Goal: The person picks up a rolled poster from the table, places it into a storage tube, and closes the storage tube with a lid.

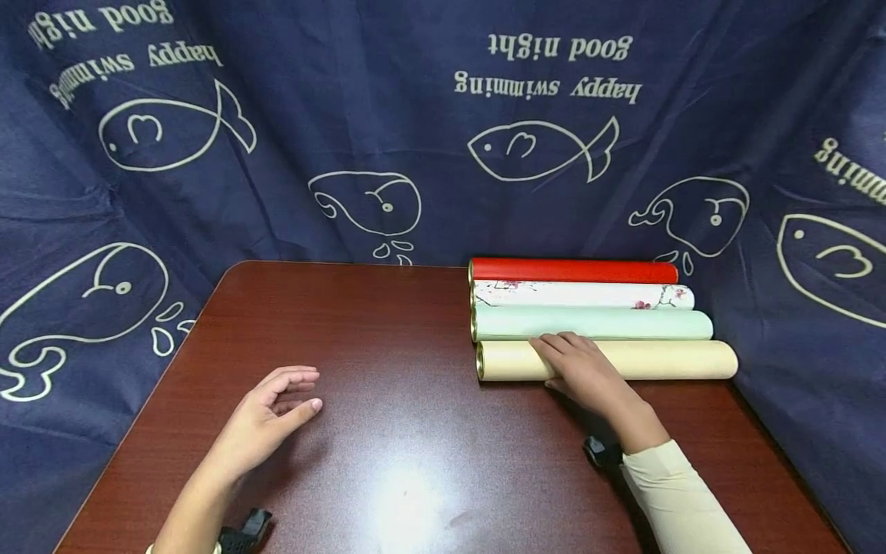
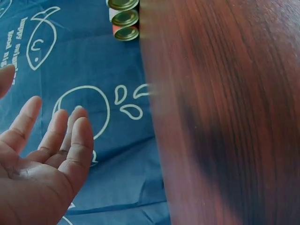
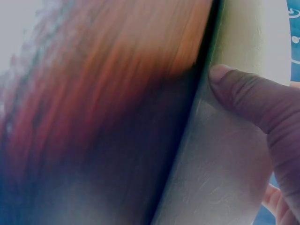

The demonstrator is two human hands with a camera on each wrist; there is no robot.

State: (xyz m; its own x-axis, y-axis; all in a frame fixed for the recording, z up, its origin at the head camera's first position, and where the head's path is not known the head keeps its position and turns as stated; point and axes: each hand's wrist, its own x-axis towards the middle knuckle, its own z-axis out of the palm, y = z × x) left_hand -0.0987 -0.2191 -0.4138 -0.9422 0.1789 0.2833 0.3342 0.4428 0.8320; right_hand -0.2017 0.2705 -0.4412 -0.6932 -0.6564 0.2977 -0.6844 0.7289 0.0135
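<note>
A cream-coloured cardboard tube (image 1: 671, 360) lies on the table, nearest of a row of tubes at the right. My right hand (image 1: 584, 373) grips it left of its middle, fingers over the top and thumb (image 3: 239, 86) against the near side. Just behind lies a pale green tube (image 1: 595, 323), then a white tube with a blossom print (image 1: 574, 295) and a red tube (image 1: 574, 270) at the back. Over the left part of the table my left hand (image 1: 270, 419) is held with fingers loosely bent and apart, holding nothing.
The brown wooden table (image 1: 360, 323) has a bright light reflection near its front. A dark blue cloth (image 1: 415, 92) with white fish drawings and lettering hangs behind it and at both sides. Round metal ends (image 2: 126, 33) of several tubes face left.
</note>
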